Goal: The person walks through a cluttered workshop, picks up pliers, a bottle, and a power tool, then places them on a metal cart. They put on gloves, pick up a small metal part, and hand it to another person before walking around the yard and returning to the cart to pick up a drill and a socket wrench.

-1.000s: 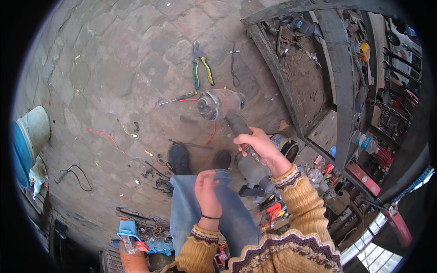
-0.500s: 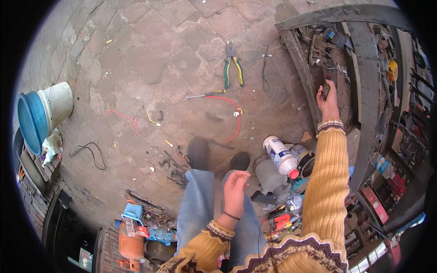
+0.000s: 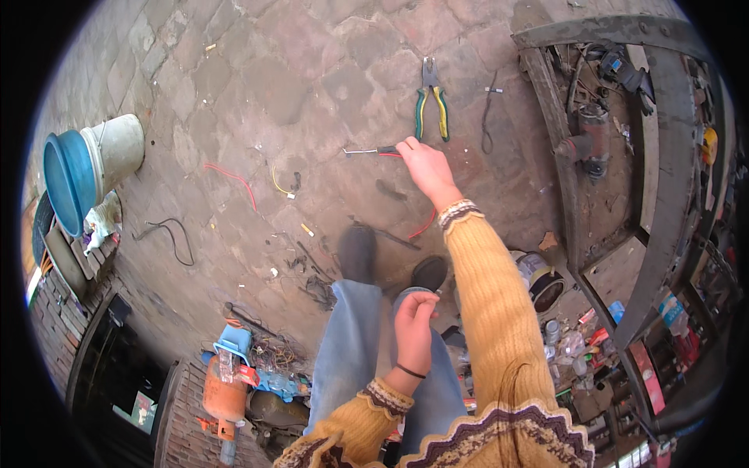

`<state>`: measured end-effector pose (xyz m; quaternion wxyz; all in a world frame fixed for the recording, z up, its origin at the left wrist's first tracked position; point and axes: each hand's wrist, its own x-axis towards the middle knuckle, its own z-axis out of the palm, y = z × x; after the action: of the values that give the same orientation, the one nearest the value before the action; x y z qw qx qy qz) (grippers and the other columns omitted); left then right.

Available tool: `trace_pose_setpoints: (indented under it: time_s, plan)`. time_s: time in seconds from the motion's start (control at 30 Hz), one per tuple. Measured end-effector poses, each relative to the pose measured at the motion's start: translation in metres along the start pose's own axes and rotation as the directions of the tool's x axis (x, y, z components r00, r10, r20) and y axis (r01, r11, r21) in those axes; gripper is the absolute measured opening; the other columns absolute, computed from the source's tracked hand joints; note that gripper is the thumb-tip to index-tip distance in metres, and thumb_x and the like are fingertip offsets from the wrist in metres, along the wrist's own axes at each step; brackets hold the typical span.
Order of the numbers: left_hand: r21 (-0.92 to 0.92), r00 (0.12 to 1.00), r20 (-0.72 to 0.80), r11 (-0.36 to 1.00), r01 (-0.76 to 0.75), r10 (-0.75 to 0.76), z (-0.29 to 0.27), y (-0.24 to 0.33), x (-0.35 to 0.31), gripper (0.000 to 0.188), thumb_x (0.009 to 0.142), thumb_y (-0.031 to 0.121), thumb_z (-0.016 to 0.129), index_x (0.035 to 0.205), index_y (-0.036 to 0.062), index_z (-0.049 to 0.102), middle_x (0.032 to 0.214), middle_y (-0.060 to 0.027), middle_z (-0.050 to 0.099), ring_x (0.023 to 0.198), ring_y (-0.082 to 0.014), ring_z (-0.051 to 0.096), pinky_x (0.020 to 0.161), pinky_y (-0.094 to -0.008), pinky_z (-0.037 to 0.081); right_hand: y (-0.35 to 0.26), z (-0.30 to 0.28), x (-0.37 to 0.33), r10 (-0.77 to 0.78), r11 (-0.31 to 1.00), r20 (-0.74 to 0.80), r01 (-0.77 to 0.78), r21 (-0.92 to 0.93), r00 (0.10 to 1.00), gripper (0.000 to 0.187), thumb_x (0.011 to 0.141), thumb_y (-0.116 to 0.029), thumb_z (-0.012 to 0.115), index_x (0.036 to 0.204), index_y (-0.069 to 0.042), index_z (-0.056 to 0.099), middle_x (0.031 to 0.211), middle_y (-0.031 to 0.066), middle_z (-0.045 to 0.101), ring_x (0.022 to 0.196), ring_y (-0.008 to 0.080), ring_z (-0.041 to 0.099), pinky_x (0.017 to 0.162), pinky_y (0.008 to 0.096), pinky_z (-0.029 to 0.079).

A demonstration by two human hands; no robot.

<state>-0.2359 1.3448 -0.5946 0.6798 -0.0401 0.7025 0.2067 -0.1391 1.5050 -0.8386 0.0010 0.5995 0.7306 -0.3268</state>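
Note:
My right hand [image 3: 429, 170] reaches forward to the ground, its fingers closed on the handle end of a screwdriver [image 3: 385, 150]. The thin metal shaft points left, and a red wire [image 3: 422, 225] lies partly hidden under the hand and sleeve. Just beyond, pliers [image 3: 431, 97] with green and yellow handles lie with their legs apart. My left hand [image 3: 413, 335] rests over my knee, fingers curled together; whatever they may hold is hidden. To the right, a worn reddish-grey power tool [image 3: 594, 132] lies inside a dark metal frame [image 3: 667, 156].
Red wire [image 3: 232, 179], yellow wire [image 3: 278, 181] and black cord [image 3: 173, 234] lie on the stone ground. Blue and white buckets [image 3: 117, 156] stand left. An orange gas cylinder [image 3: 225, 390] is near lower left. A round tin [image 3: 542, 281] and bottles sit beside the frame.
My right hand has left the power tool inside the metal frame and moved left to the screwdriver. My left hand stays curled over my knee. The view has shifted slightly.

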Motion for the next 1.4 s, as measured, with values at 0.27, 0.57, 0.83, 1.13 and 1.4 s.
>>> trace_pose_setpoints:
  time_s: [0.27, 0.57, 0.83, 1.13, 1.4]
  plan:
    - [-0.179, 0.999, -0.032, 0.984, -0.019, 0.014, -0.014, 0.018, 0.006, 0.009, 0.095, 0.008, 0.056, 0.095, 0.0051, 0.064, 0.094, 0.0006, 0.063, 0.086, -0.0082, 0.054, 0.079, -0.0243, 0.044, -0.013, 0.034, 0.014, 0.321, 0.944, 0.159, -0.329, 0.028, 0.934, 0.025, 0.084, -0.011, 0.065, 0.104, -0.006, 0.051, 0.106, 0.0154, 0.055, 0.09, 0.0388, 0.066, 0.075, 0.049, 0.054]
    - [-0.176, 0.999, -0.032, 0.984, 0.026, -0.032, -0.01, 0.025, 0.003, 0.009, 0.095, 0.006, 0.056, 0.097, 0.0056, 0.065, 0.097, 0.0009, 0.064, 0.084, -0.0074, 0.054, 0.078, -0.0226, 0.044, 0.042, -0.01, 0.046, 0.727, 0.682, -0.084, -0.702, 0.205, 0.681, 0.042, 0.088, -0.023, 0.066, 0.114, -0.002, 0.041, 0.112, 0.0233, 0.06, 0.096, 0.0441, 0.065, 0.084, 0.0506, 0.053]
    - [-0.202, 0.994, -0.031, 0.973, -0.112, 0.108, -0.02, 0.029, 0.004, 0.009, 0.096, 0.007, 0.055, 0.094, 0.0046, 0.063, 0.098, -0.001, 0.064, 0.086, -0.0088, 0.055, 0.079, -0.0242, 0.045, 0.043, 0.002, 0.027, 0.638, 0.768, -0.121, -0.618, 0.168, 0.76, 0.026, 0.096, -0.025, 0.055, 0.104, -0.001, 0.049, 0.11, 0.0257, 0.061, 0.098, 0.0461, 0.063, 0.084, 0.0532, 0.051]
    - [-0.005, 0.989, -0.018, 0.99, -0.144, 0.144, -0.027, 0.004, -0.008, 0.01, 0.096, 0.009, 0.056, 0.095, 0.0049, 0.065, 0.096, 0.0007, 0.064, 0.086, -0.0085, 0.055, 0.078, -0.0242, 0.045, 0.046, 0.006, 0.036, 0.725, 0.686, -0.08, -0.706, 0.178, 0.684, 0.033, 0.097, -0.028, 0.058, 0.114, -0.003, 0.046, 0.119, 0.0226, 0.056, 0.102, 0.0443, 0.063, 0.086, 0.0522, 0.052]
    - [-0.016, 0.962, -0.139, 0.97, -0.241, 0.236, -0.051, -0.017, 0.013, 0.008, 0.096, 0.009, 0.056, 0.097, 0.0065, 0.064, 0.103, -0.0004, 0.059, 0.092, -0.009, 0.055, 0.079, -0.0241, 0.045, -0.011, 0.005, -0.028, 0.636, 0.72, -0.034, -0.578, 0.384, 0.771, 0.034, 0.097, -0.03, 0.054, 0.102, 0.004, 0.056, 0.103, 0.028, 0.064, 0.098, 0.0456, 0.062, 0.085, 0.0525, 0.05]
